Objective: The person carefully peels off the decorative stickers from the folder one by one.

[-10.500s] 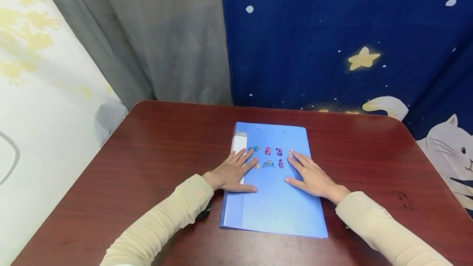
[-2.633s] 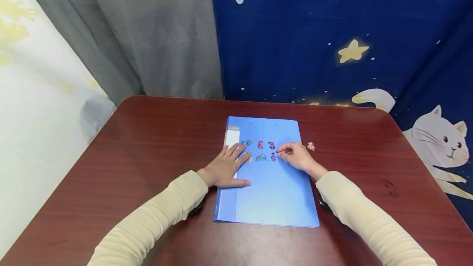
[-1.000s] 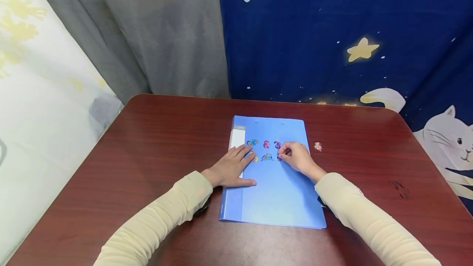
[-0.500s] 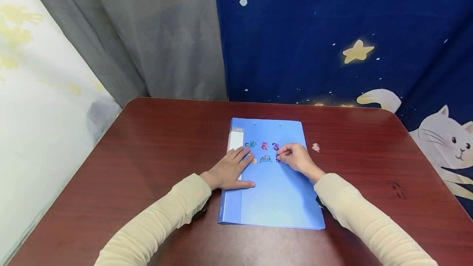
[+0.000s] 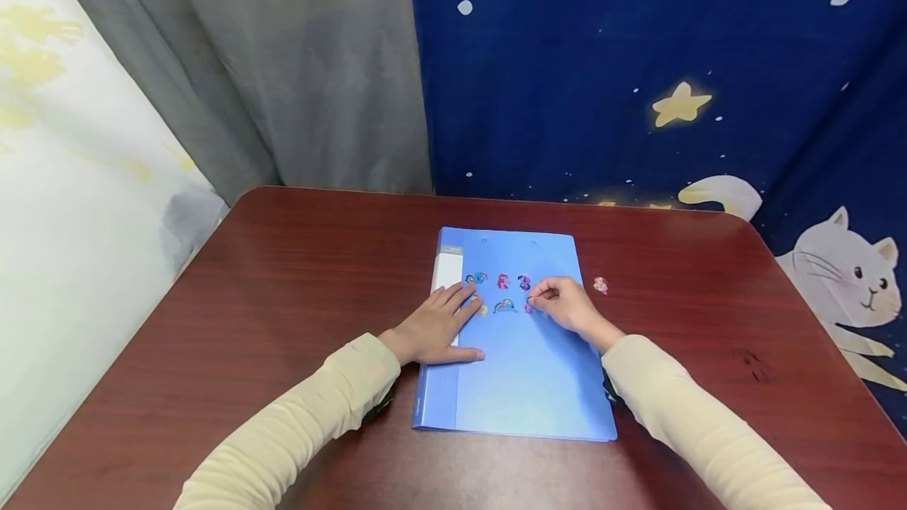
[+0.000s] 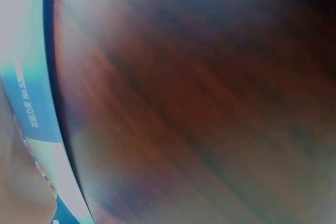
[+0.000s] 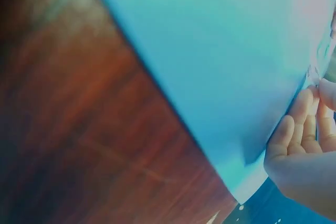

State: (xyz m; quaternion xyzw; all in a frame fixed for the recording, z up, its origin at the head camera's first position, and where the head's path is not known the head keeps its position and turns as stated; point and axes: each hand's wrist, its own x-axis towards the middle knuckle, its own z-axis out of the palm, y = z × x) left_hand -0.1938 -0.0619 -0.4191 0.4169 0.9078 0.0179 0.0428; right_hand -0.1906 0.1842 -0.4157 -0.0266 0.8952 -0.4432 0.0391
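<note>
A blue file folder [image 5: 524,392] lies flat on the table, bearing two rows of small cartoon pony stickers. My left hand [image 5: 435,327] rests on its left side with fingers spread, partly covering a yellow sticker [image 5: 483,310]. At the right end of the lower row, my right hand [image 5: 567,305] pinches the edge of a purple pony sticker [image 5: 528,308] between thumb and index finger. In the right wrist view the other fingers [image 7: 283,132] are bent close over the folder. The upper row shows a blue sticker [image 5: 476,278], a pink one [image 5: 503,281] and another purple one [image 5: 524,282].
A pale pink pony sticker [image 5: 601,285] lies on the reddish-brown table [image 5: 319,258], just right of the folder. Dark marks [image 5: 751,364] show on the tabletop farther right. Grey [image 5: 340,85] and blue starry curtains [image 5: 553,85] hang behind the table.
The right hand, flat on the folder at first, now pinches at the lower purple sticker. The pale pink sticker has gone from the folder to the table. The left hand stays put.
</note>
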